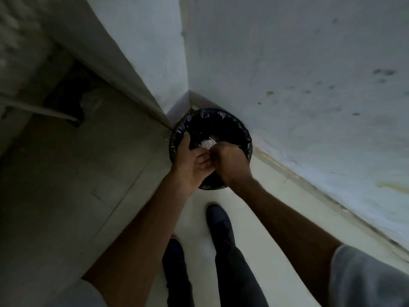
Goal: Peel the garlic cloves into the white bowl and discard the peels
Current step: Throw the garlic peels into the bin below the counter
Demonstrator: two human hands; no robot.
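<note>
Black-lined bin (241,132) lies directly beneath my left hand (190,161), flat and palm-up; my right hand (230,161) curls against it, contents unclear.

Dim light. Two pale walls meet in a corner (188,91). The right wall (287,63) bears dark spots and a yellow smear. A skirting (309,185) lines its base. The floor (254,218) is pale. At left stands a grey panel (66,173), with a dark gap (66,94) above it.
</note>
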